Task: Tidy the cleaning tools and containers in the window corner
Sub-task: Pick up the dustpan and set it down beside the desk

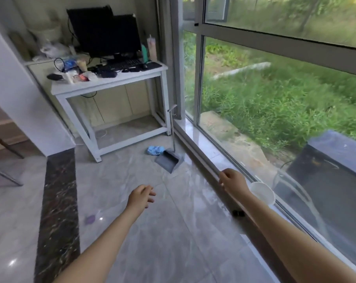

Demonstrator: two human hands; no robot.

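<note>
Both arms reach forward from the bottom of the frame. Left hand (pixel 141 198) at lower centre hovers over the grey tiled floor (pixel 173 231), fingers spread and relaxed, holding nothing. Right hand (pixel 232 179) at centre right has its fingers curled near the edge of the window sill (pixel 195 129); whether it grips anything cannot be told. White bowl (pixel 263 193) sits on the sill just right of that wrist. Grey dustpan (pixel 169 160) with upright handle stands at frame centre by the sill, blue cloth (pixel 155 150) touching its left side. White desk (pixel 109 78) with monitors in the upper left.
</note>
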